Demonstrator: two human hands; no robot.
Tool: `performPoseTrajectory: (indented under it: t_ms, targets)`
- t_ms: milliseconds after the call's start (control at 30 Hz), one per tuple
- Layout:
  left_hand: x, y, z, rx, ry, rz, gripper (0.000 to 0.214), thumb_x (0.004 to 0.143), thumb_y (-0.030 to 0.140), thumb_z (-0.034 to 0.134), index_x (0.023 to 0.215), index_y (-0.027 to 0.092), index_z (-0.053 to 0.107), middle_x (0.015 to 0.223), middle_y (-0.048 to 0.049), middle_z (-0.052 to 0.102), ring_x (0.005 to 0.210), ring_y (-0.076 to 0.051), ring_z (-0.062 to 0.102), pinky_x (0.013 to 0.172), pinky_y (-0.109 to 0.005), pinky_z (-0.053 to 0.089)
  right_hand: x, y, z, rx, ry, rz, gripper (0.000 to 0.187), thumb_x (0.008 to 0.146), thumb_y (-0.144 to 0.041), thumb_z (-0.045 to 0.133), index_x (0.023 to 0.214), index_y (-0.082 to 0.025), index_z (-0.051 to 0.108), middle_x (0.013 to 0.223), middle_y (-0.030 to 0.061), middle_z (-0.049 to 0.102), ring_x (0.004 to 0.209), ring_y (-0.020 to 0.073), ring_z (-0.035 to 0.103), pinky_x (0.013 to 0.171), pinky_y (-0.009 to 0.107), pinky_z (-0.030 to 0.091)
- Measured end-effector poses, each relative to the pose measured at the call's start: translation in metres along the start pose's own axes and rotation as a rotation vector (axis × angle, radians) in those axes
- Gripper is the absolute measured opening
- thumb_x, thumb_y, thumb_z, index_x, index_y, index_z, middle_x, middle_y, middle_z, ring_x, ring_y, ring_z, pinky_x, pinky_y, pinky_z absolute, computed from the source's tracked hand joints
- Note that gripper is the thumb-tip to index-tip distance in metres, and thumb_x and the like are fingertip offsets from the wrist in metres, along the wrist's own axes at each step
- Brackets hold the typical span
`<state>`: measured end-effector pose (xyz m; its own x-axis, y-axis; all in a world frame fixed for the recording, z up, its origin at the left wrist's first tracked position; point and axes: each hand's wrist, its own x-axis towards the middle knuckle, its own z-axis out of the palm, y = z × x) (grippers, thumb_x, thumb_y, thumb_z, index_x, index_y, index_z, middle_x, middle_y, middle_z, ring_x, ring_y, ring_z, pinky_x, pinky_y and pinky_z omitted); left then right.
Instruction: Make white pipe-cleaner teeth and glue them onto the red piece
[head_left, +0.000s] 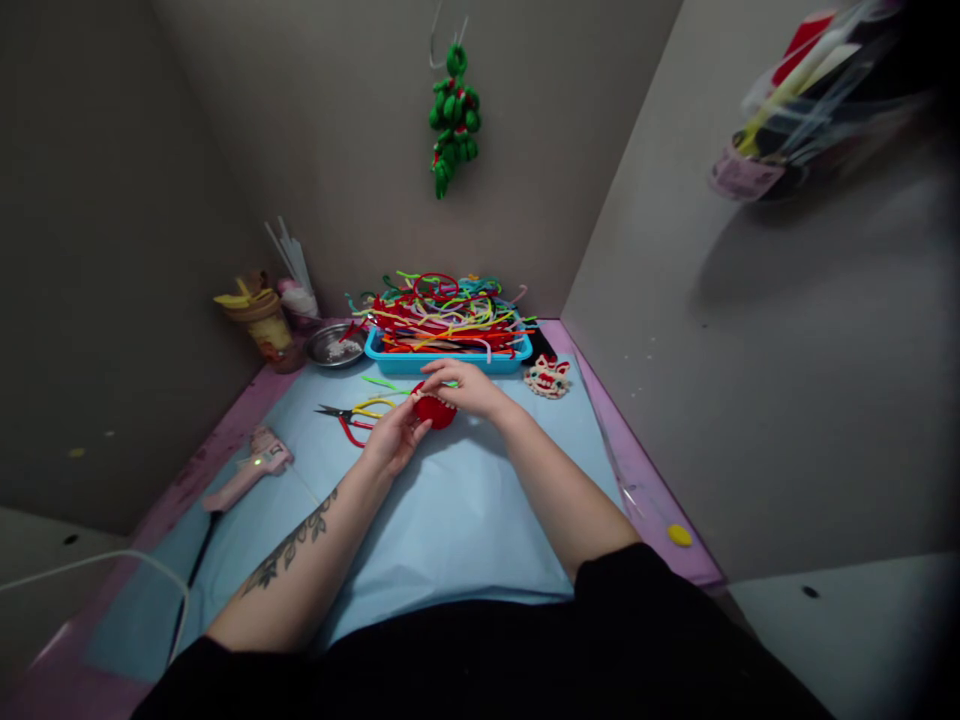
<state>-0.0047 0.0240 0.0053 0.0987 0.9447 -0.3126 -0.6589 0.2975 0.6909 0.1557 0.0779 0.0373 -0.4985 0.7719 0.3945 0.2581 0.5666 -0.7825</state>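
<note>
A round red fuzzy piece with a pale beaded-looking edge (436, 411) is between my two hands above the blue sheet. My left hand (396, 437) grips it from the left, fingers closed on its edge. From above and the right, my right hand (466, 388) has its fingers bent onto the top of the piece. Green pipe cleaner ends (382, 383) stick out at the left behind it. Close to my left hand lie scissors (352, 414) with one yellow and one red handle, blades pointing left.
Behind stands a blue tray (442, 364) heaped with coloured pipe cleaners. A metal dish (335, 346) holds white bits. A pink glue gun (251, 470) lies left with its cord. A white-and-red lion-like face (548, 377) lies right, a yellow disc (679, 535) further right.
</note>
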Motion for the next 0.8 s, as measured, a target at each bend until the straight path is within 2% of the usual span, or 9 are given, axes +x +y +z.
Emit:
performPoseTrajectory:
  t_ms: [200,400,600,700,800]
  targets:
    - [0.0,0.0,0.002,-0.038,0.023,-0.036,0.016,0.087,0.011,0.049,0.091,0.012,0.065,0.082,-0.0047,0.071,0.072,-0.012,0.067,0.06,-0.019,0.055,0.0,-0.003,-0.001,-0.007,-0.023,0.032,0.018,0.077,-0.011,0.055,0.083,-0.018,0.071,0.109,0.0062,0.064,0.107,0.0169,0.058,0.097,0.033,0.041]
    - [0.003,0.001,0.002,-0.093,0.021,-0.054,0.019,0.09,0.01,0.044,0.092,0.011,0.063,0.078,-0.0045,0.071,0.069,-0.012,0.068,0.058,-0.018,0.056,-0.001,-0.006,-0.005,0.04,-0.094,0.026,0.018,0.081,-0.018,0.054,0.09,-0.017,0.07,0.109,0.0077,0.066,0.114,0.0186,0.055,0.101,0.034,0.038]
    - [0.003,0.002,0.002,-0.113,0.05,-0.057,0.018,0.089,0.01,0.044,0.092,0.011,0.062,0.078,-0.0045,0.07,0.069,-0.012,0.068,0.057,-0.018,0.056,0.0,-0.007,-0.003,0.019,-0.092,0.043,0.021,0.081,-0.017,0.051,0.093,-0.018,0.069,0.11,0.0055,0.065,0.111,0.017,0.056,0.101,0.033,0.038]
    - [0.004,0.003,0.001,-0.114,0.061,-0.064,0.019,0.09,0.011,0.044,0.096,0.011,0.062,0.08,-0.0056,0.071,0.07,-0.012,0.068,0.058,-0.018,0.057,0.0,-0.008,-0.005,0.018,-0.041,0.053,0.025,0.079,-0.015,0.05,0.096,-0.019,0.068,0.11,0.0048,0.066,0.109,0.017,0.057,0.1,0.034,0.039]
    - [0.006,0.004,0.0,-0.127,0.076,-0.067,0.021,0.091,0.012,0.043,0.101,0.012,0.061,0.079,-0.0052,0.071,0.068,-0.012,0.068,0.059,-0.018,0.056,0.001,-0.009,-0.01,0.023,0.119,0.072,0.031,0.078,-0.013,0.046,0.1,-0.018,0.066,0.111,0.0052,0.065,0.107,0.0166,0.057,0.097,0.033,0.041]
